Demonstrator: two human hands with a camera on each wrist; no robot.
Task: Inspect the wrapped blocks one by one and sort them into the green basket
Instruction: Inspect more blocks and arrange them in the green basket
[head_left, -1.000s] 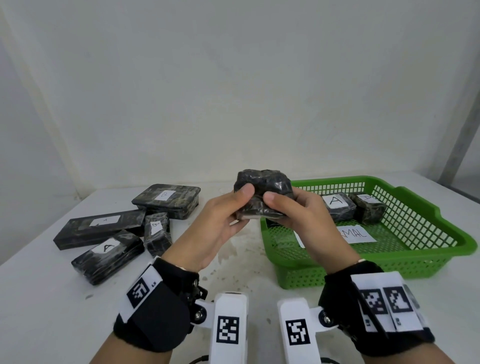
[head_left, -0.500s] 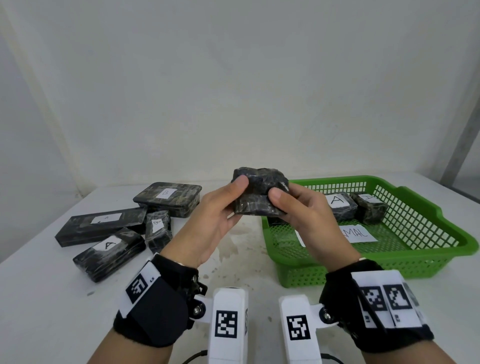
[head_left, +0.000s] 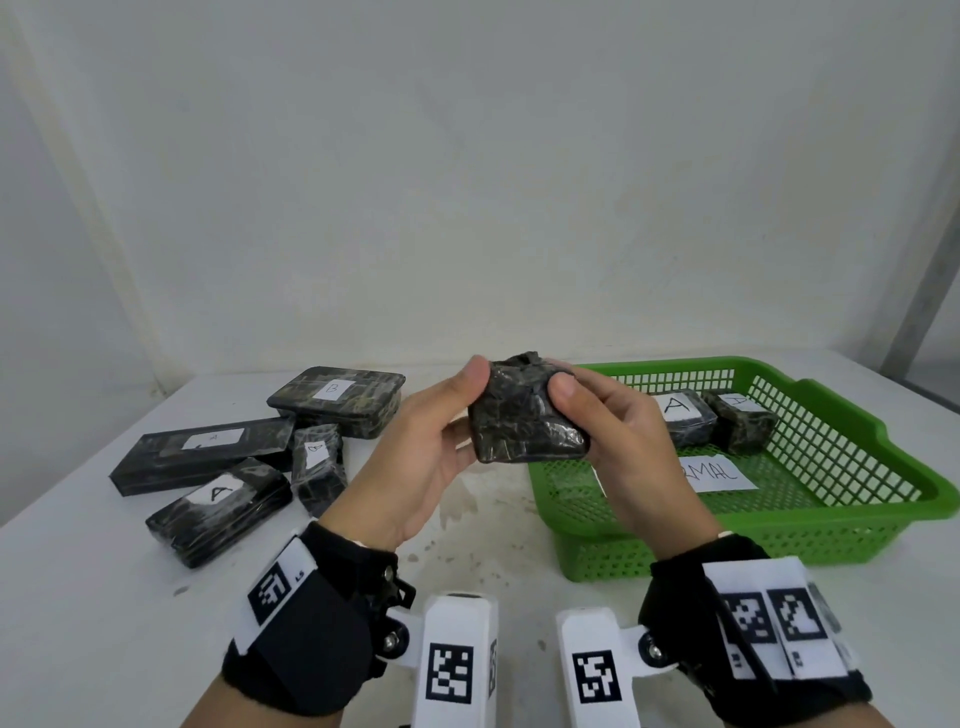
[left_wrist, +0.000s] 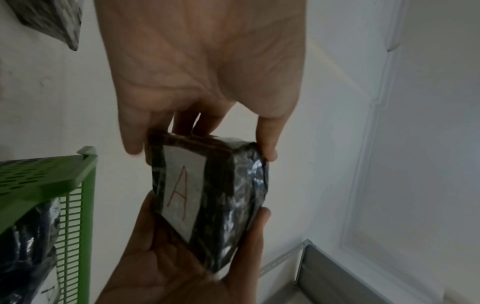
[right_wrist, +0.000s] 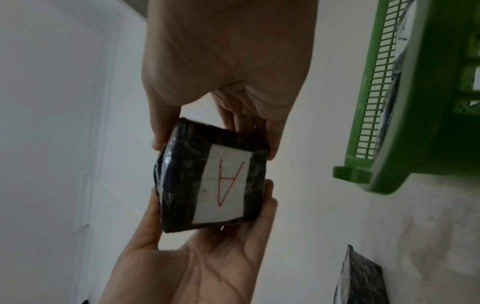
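Both hands hold one dark wrapped block (head_left: 524, 423) in the air above the table, just left of the green basket (head_left: 831, 530). My left hand (head_left: 457, 415) grips its left end with the thumb on top. The right end is held the same way by my right hand (head_left: 597, 415). Its white label with a red letter A faces away from the head camera and shows in the wrist views on the block (left_wrist: 207, 195) (right_wrist: 210, 181). Two wrapped blocks (head_left: 680, 415) (head_left: 740, 421) lie at the back of the basket, beside a paper slip (head_left: 719, 473).
Several more wrapped blocks lie on the white table to the left: a flat one marked B (head_left: 337, 400), a long one (head_left: 202, 452), one marked A (head_left: 218, 509) and a small one (head_left: 317, 462). A white wall stands close behind the table.
The hands have tipped the block, so its broad dark face now shows to the head camera, and it sits slightly lower. Both hands keep their hold.
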